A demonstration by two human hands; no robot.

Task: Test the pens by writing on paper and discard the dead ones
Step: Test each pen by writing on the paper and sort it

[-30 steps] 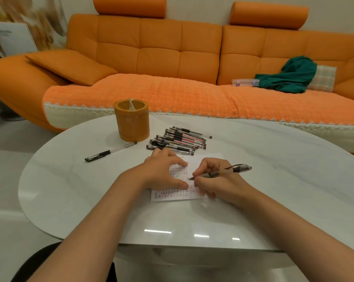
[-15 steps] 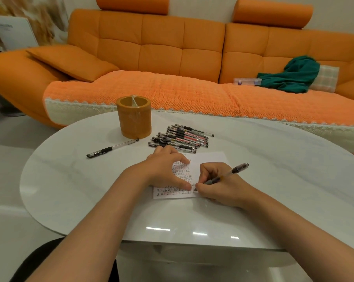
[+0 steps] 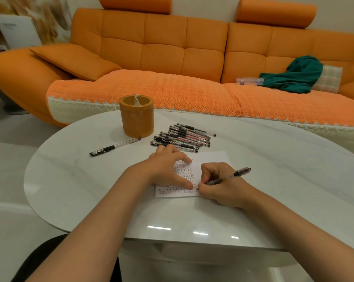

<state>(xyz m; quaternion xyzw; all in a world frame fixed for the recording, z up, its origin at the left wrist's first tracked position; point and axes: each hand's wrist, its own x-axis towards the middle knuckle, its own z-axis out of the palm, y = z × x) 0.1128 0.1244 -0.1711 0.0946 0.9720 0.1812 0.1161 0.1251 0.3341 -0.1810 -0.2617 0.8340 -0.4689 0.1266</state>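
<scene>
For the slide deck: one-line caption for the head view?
Right hand writes with a pen on paper held by left hand.

I see an orange sofa [image 3: 163, 49] with a green cloth [image 3: 298, 75] and pale checked cushion [image 3: 329, 79], an orange-brown pen pot [image 3: 136, 116], black-and-red clear pens [image 3: 184, 138], and white paper [image 3: 208, 159] bearing black and red marks.

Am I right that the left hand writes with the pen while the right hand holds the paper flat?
No, reversed. In the head view the right hand writes with the pen, and the left hand holds the paper flat on the table.
</scene>
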